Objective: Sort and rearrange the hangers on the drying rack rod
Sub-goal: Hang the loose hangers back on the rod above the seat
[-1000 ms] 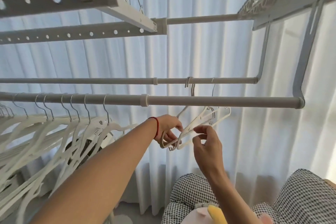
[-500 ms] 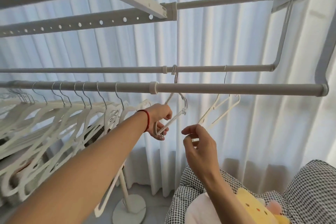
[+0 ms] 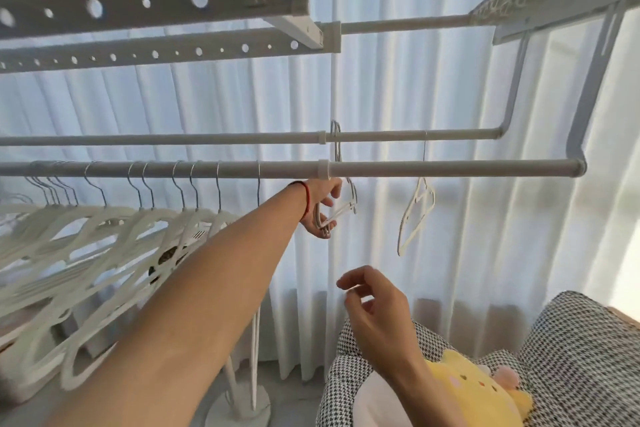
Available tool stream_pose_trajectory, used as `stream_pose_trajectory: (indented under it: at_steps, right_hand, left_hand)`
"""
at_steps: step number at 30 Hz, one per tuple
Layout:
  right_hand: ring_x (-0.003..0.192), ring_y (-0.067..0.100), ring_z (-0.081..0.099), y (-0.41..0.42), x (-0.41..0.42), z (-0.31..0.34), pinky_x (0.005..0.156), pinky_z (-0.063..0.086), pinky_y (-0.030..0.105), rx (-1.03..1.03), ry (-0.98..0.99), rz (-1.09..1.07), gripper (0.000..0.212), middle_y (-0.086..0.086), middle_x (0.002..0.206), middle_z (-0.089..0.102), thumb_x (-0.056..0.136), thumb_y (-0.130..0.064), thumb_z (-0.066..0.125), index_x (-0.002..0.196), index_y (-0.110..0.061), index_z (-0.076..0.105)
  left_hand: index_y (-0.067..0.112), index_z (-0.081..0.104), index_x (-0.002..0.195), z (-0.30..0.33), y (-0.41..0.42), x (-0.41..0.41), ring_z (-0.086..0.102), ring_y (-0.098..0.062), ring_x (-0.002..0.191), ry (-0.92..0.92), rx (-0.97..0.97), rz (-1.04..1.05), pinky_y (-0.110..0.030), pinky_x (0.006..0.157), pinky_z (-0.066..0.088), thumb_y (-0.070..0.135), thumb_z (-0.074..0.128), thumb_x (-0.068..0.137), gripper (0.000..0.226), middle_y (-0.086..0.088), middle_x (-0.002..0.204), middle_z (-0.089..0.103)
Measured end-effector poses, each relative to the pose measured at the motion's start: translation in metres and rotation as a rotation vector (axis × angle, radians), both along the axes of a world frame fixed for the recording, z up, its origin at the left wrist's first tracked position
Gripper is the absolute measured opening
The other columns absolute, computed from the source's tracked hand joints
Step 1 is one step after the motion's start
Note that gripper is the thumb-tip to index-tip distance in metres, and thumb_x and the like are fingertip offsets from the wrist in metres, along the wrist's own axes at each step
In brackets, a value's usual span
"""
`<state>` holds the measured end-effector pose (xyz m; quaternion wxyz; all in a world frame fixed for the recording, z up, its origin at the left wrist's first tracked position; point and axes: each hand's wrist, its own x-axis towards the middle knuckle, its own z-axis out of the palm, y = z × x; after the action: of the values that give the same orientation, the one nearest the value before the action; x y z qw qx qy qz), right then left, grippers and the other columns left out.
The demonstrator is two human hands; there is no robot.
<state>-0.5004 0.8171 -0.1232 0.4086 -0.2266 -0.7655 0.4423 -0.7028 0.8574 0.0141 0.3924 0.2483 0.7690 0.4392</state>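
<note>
The right hand (image 3: pixel 375 302) hangs lowest and nearest, below both rods, its fingers loosely curled and slightly spread, holding nothing. Beneath it lie a black-and-white houndstooth cushion (image 3: pixel 588 357) and a yellow plush toy (image 3: pixel 474 392). The left hand (image 3: pixel 323 206), with a red cord (image 3: pixel 304 199) at the wrist, reaches up just under the near grey metal rod (image 3: pixel 450 168); its fingers curl around the lower bar of a small bunch of white plastic hangers (image 3: pixel 341 210). The bunch hooks onto the far grey rod (image 3: pixel 207 139). A single white plastic hanger (image 3: pixel 417 215) hangs free, well right of the bunch. A dense row of white hangers (image 3: pixel 104 236) fills the near rod's left part. White curtains (image 3: pixel 398 87) hang behind.
</note>
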Motion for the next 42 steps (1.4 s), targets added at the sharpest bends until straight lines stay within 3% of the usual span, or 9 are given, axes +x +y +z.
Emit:
stream_pose_trajectory:
  at_steps: [9, 17, 25, 27, 29, 32, 36, 40, 42]
  right_hand:
    - [0.084, 0.004, 0.065, 0.046, 0.03, -0.013, 0.067, 0.049, 0.015, 0.081, -0.093, -0.076, 0.031, -0.014, 0.092, 0.071, 0.091, -0.001, 0.061, 0.089, -0.031, 0.067]
    - [0.127, -0.001, 0.051, 0.074, -0.019, -0.017, 0.095, 0.04, 0.004, 0.077, -0.154, 0.12, 0.051, -0.007, 0.141, 0.054, 0.096, -0.007, 0.055, 0.145, -0.019, 0.048]
    - [0.154, 0.024, 0.023, 0.111, -0.055, -0.071, 0.123, 0.023, 0.041, -0.119, -0.32, -0.034, 0.077, 0.006, 0.168, 0.022, 0.095, -0.015, 0.059, 0.161, -0.013, 0.02]
    - [0.139, 0.027, 0.045, 0.109, -0.052, -0.087, 0.111, 0.039, 0.043, -0.112, -0.269, -0.108, 0.052, 0.007, 0.15, 0.05, 0.097, -0.021, 0.061, 0.147, -0.017, 0.046]
    - [0.096, 0.027, 0.068, 0.096, -0.037, -0.095, 0.082, 0.05, 0.041, -0.082, -0.229, -0.121, 0.015, 0.004, 0.102, 0.074, 0.102, -0.029, 0.057, 0.104, -0.019, 0.068]
    - [0.049, 0.009, 0.05, 0.064, -0.004, -0.102, 0.055, 0.042, 0.032, 0.024, -0.177, -0.024, 0.047, -0.009, 0.052, 0.059, 0.103, -0.04, 0.054, 0.061, -0.019, 0.055]
    - [0.045, 0.004, 0.026, -0.009, 0.031, -0.096, 0.045, 0.02, 0.023, 0.093, -0.149, 0.135, 0.055, -0.011, 0.044, 0.033, 0.094, -0.056, 0.053, 0.053, -0.026, 0.033]
    - [0.045, 0.015, 0.034, -0.105, 0.043, -0.107, 0.048, 0.029, 0.04, -0.001, -0.401, 0.225, 0.067, -0.007, 0.047, 0.039, 0.091, -0.075, 0.046, 0.053, -0.02, 0.041]
    - [0.043, 0.016, 0.044, -0.171, 0.035, -0.102, 0.051, 0.043, 0.033, 0.018, -0.548, 0.198, 0.071, -0.005, 0.046, 0.049, 0.093, -0.075, 0.046, 0.056, -0.015, 0.049]
  left_hand:
    - [0.008, 0.045, 0.128, 0.0, 0.039, -0.004, 0.058, -0.034, 0.083, 0.104, -0.039, -0.022, -0.044, 0.081, 0.056, 0.018, 0.051, 0.082, 0.047, -0.025, 0.121, 0.056]
    - [0.008, 0.041, 0.135, -0.058, 0.001, 0.019, 0.062, -0.034, 0.089, -0.021, -0.291, -0.102, -0.051, 0.088, 0.057, 0.022, 0.054, 0.087, 0.052, -0.028, 0.116, 0.057]
    - [0.0, 0.05, 0.104, -0.048, -0.092, 0.053, 0.069, -0.04, 0.066, -0.078, -0.43, -0.167, -0.063, 0.094, 0.052, 0.021, 0.055, 0.096, 0.023, -0.034, 0.096, 0.062]
    - [-0.002, 0.053, 0.107, -0.04, -0.119, 0.061, 0.069, -0.041, 0.065, -0.079, -0.459, -0.213, -0.064, 0.091, 0.053, 0.022, 0.054, 0.097, 0.026, -0.036, 0.098, 0.063]
    - [-0.003, 0.054, 0.121, -0.036, -0.148, 0.068, 0.069, -0.041, 0.062, -0.063, -0.463, -0.27, -0.06, 0.083, 0.056, 0.022, 0.056, 0.096, 0.035, -0.036, 0.099, 0.066]
    - [0.0, 0.053, 0.121, -0.039, -0.198, 0.082, 0.069, -0.045, 0.072, -0.036, -0.432, -0.367, -0.054, 0.073, 0.059, 0.016, 0.054, 0.095, 0.03, -0.041, 0.103, 0.066]
    - [0.007, 0.056, 0.102, -0.051, -0.281, 0.092, 0.071, -0.044, 0.077, 0.163, -0.372, -0.465, -0.048, 0.069, 0.059, -0.004, 0.042, 0.093, 0.019, -0.028, 0.097, 0.072]
    - [0.015, 0.063, 0.094, -0.064, -0.388, 0.079, 0.074, -0.029, 0.066, 0.533, -0.392, -0.433, -0.044, 0.071, 0.062, 0.002, 0.062, 0.088, 0.014, -0.006, 0.076, 0.075]
    - [0.025, 0.064, 0.083, -0.075, -0.45, 0.057, 0.073, -0.024, 0.074, 0.863, -0.41, -0.289, -0.039, 0.071, 0.06, 0.013, 0.068, 0.081, 0.012, 0.0, 0.08, 0.071]
